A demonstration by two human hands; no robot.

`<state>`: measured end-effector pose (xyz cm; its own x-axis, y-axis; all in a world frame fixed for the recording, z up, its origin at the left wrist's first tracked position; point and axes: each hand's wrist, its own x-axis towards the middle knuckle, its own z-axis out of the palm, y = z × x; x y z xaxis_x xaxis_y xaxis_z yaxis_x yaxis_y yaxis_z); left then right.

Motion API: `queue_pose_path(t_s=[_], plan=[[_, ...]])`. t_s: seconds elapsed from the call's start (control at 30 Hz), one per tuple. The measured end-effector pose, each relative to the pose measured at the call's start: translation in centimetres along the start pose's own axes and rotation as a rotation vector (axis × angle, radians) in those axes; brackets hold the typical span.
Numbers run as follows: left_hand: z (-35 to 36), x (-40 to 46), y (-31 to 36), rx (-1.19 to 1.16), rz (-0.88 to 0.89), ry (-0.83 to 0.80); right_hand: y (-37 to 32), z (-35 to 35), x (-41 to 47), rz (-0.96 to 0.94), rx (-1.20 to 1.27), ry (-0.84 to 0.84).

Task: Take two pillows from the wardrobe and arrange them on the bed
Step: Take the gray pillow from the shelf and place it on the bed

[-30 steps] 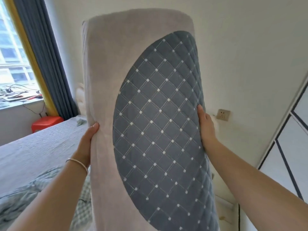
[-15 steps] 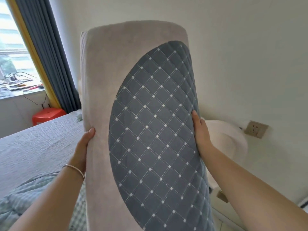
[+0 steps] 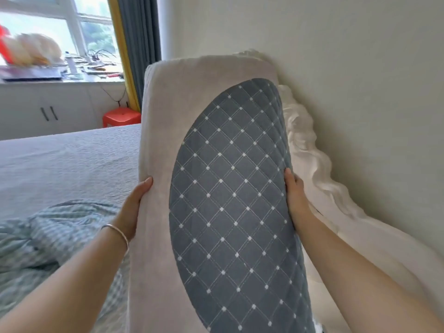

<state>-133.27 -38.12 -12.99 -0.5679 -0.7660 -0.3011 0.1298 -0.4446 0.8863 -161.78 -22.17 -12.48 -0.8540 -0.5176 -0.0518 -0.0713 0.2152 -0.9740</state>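
I hold a long pillow upright in front of me; it is beige with a quilted blue-grey patch dotted in white. My left hand, with a bracelet on the wrist, grips its left edge. Pressed against the right edge is my right hand. The bed with a pale grey cover lies to the left and behind the pillow. Its white carved headboard runs along the wall on the right. No second pillow is in view.
A crumpled green checked blanket lies on the near part of the bed. Beyond the bed stand a red stool, a low white cabinet, a cluttered windowsill and blue-and-yellow curtains.
The view has swung left and down towards the bed. The pillow, still held in both hands, now sits lower, beside the headboard. The wall socket and wardrobe have left the view.
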Motion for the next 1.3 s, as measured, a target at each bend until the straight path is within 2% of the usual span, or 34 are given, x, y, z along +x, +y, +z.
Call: queue_pose_path(t_s=[0.13,0.27,0.4,0.5,0.6,0.77,1.1,1.3], plan=[[-0.7,2.3,-3.1,-0.095,-0.055,0.183,3.6,3.5,5.8,-0.024,-0.089,-0.191],[-1.9,5.3,-7.0,-0.093,-0.189,0.329,8.3,6.8,9.6,0.072,-0.113,-0.425],[-3.5,9.9,-11.7,-0.022,-0.448,0.493,13.3,9.5,12.8,0.134,-0.122,-0.552],[-4.3,13.2,-15.7,-0.005,-0.495,0.541,17.5,11.1,15.3,0.18,-0.195,-0.607],[-4.6,16.3,-18.8,0.028,-0.483,0.543,21.9,12.7,18.0,0.29,-0.215,-0.622],[-5.3,21.5,-22.6,0.032,-0.523,0.545,28.1,15.4,22.4,0.366,-0.201,-0.635],[-7.6,27.3,-29.5,0.028,-0.559,0.593,33.9,19.4,27.4,0.333,-0.224,-0.645],[-5.4,29.5,-31.9,0.083,-0.444,0.506,37.6,18.7,27.8,0.307,-0.284,-0.675]])
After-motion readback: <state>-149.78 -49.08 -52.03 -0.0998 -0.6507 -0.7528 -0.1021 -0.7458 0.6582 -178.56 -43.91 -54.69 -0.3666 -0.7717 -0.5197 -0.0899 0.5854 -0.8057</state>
